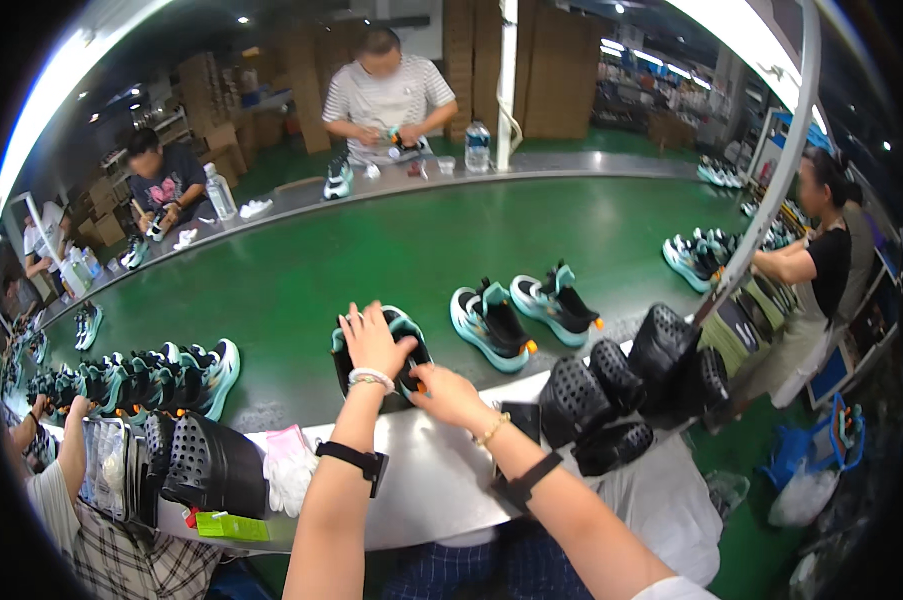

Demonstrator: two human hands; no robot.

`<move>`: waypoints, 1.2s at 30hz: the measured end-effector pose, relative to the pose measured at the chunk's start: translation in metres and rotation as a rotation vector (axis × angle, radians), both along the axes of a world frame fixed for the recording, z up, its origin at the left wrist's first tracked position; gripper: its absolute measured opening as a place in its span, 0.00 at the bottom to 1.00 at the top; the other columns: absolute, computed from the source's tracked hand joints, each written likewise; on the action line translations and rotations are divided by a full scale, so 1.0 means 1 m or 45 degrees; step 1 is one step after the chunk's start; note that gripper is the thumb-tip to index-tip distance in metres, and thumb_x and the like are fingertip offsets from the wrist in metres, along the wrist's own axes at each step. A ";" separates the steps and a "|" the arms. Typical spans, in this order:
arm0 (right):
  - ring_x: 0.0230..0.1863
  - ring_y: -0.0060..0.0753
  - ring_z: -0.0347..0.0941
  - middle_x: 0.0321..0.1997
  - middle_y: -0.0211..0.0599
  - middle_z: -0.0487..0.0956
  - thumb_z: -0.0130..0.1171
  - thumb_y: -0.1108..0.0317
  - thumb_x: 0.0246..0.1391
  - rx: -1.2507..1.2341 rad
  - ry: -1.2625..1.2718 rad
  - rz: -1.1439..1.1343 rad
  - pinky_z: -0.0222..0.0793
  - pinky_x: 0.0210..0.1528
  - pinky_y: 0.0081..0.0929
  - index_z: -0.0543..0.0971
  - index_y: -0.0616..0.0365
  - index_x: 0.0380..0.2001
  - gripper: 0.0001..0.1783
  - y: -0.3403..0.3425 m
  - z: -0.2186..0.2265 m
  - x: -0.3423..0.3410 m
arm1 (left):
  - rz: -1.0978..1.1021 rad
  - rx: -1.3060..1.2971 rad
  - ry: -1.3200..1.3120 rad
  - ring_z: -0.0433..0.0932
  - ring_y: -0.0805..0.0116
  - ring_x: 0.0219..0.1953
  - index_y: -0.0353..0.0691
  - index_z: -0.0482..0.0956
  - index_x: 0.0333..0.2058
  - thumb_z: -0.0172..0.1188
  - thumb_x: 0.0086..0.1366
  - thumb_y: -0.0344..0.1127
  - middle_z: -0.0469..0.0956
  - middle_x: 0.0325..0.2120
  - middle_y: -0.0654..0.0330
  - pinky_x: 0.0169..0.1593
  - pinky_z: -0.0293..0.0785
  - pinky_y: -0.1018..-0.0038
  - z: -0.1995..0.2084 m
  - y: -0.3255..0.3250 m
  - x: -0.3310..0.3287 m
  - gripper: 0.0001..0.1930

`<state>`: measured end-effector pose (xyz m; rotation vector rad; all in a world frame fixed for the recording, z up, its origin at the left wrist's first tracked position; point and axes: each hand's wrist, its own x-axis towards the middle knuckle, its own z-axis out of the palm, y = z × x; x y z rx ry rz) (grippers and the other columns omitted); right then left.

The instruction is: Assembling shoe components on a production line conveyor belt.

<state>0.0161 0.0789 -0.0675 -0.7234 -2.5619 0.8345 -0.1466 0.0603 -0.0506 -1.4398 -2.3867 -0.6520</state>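
Observation:
A pair of teal, black and white sneakers stands on the green work surface in front of me, heels toward me; the right sneaker (403, 326) shows beside my fingers. My left hand (375, 345) lies over the pair, fingers stretched forward and thumb out to the side, covering much of both shoes. With curled fingers, my right hand (452, 396) grips the right sneaker at its heel edge; the fingertips are partly hidden. To the right stand two matching sneakers, a nearer one (485, 325) and another (555, 305), each with an orange tab at the heel.
Black perforated clog-shaped holders (575, 400) stand at the near edge on my right, more (212, 465) on my left beside white gloves (290, 470). A sneaker row (152, 380) lines the left. Co-workers handle shoes across the surface and at both sides. A curved pole (787, 170) rises right.

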 end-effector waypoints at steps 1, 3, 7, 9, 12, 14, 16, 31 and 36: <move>0.50 0.48 0.72 0.48 0.46 0.76 0.60 0.61 0.50 -0.011 -0.034 0.013 0.69 0.51 0.39 0.72 0.59 0.48 0.23 -0.003 0.002 -0.002 | 0.056 -0.165 0.041 0.55 0.49 0.66 0.33 0.62 0.58 0.68 0.45 0.59 0.67 0.58 0.49 0.69 0.33 0.50 -0.005 0.002 -0.003 0.48; 0.51 0.48 0.72 0.49 0.45 0.74 0.60 0.61 0.51 -0.009 0.052 0.004 0.69 0.51 0.39 0.72 0.60 0.48 0.23 0.000 -0.008 0.006 | 0.098 -0.355 0.022 0.56 0.50 0.66 0.34 0.63 0.59 0.63 0.47 0.66 0.67 0.59 0.49 0.69 0.27 0.48 -0.016 0.015 0.001 0.49; 0.52 0.47 0.71 0.50 0.45 0.73 0.60 0.60 0.51 -0.048 0.041 0.017 0.69 0.51 0.39 0.71 0.60 0.49 0.24 -0.007 -0.010 0.009 | 0.008 -0.364 0.032 0.67 0.57 0.59 0.33 0.80 0.42 0.60 0.46 0.71 0.79 0.43 0.50 0.69 0.24 0.49 -0.021 0.009 -0.010 0.41; 0.53 0.47 0.70 0.50 0.44 0.73 0.60 0.60 0.51 -0.046 0.016 0.026 0.70 0.50 0.40 0.70 0.59 0.50 0.25 -0.009 -0.013 0.012 | -0.062 -0.294 0.088 0.69 0.60 0.56 0.34 0.82 0.37 0.60 0.47 0.68 0.80 0.39 0.52 0.69 0.26 0.50 -0.019 0.006 -0.010 0.37; 0.51 0.47 0.72 0.53 0.46 0.72 0.61 0.61 0.51 0.062 0.059 0.001 0.70 0.50 0.38 0.68 0.62 0.52 0.28 -0.018 -0.013 0.010 | 0.062 -0.328 0.158 0.69 0.62 0.56 0.38 0.81 0.37 0.62 0.50 0.65 0.81 0.38 0.58 0.69 0.28 0.51 -0.026 0.005 -0.007 0.32; 0.52 0.47 0.72 0.53 0.46 0.72 0.61 0.61 0.51 0.027 0.047 -0.017 0.70 0.50 0.38 0.68 0.62 0.52 0.28 -0.025 -0.007 0.007 | 0.133 -0.322 0.164 0.68 0.62 0.56 0.38 0.81 0.38 0.63 0.50 0.63 0.81 0.38 0.59 0.70 0.29 0.51 -0.029 0.008 -0.005 0.31; 0.52 0.47 0.71 0.54 0.46 0.71 0.61 0.61 0.51 -0.006 0.026 -0.049 0.70 0.50 0.38 0.68 0.62 0.53 0.28 -0.028 -0.004 0.006 | 0.141 -0.339 0.170 0.69 0.62 0.56 0.39 0.81 0.38 0.63 0.50 0.63 0.81 0.39 0.59 0.70 0.30 0.51 -0.027 0.012 -0.004 0.31; 0.23 0.41 0.76 0.17 0.36 0.76 0.61 0.57 0.52 0.231 0.096 -0.956 0.71 0.28 0.35 0.76 0.58 0.41 0.18 -0.036 0.126 0.224 | 0.066 -0.227 -0.288 0.50 0.44 0.67 0.50 0.67 0.59 0.64 0.49 0.62 0.57 0.64 0.53 0.66 0.41 0.41 -0.020 -0.082 0.044 0.41; 0.29 0.49 0.78 0.25 0.46 0.79 0.53 0.46 0.56 0.465 -0.335 -0.932 0.74 0.32 0.41 0.75 0.59 0.35 0.23 -0.022 0.084 0.241 | 0.206 -0.283 -0.127 0.49 0.45 0.68 0.55 0.64 0.61 0.63 0.46 0.66 0.57 0.65 0.57 0.63 0.32 0.33 -0.036 -0.070 0.051 0.44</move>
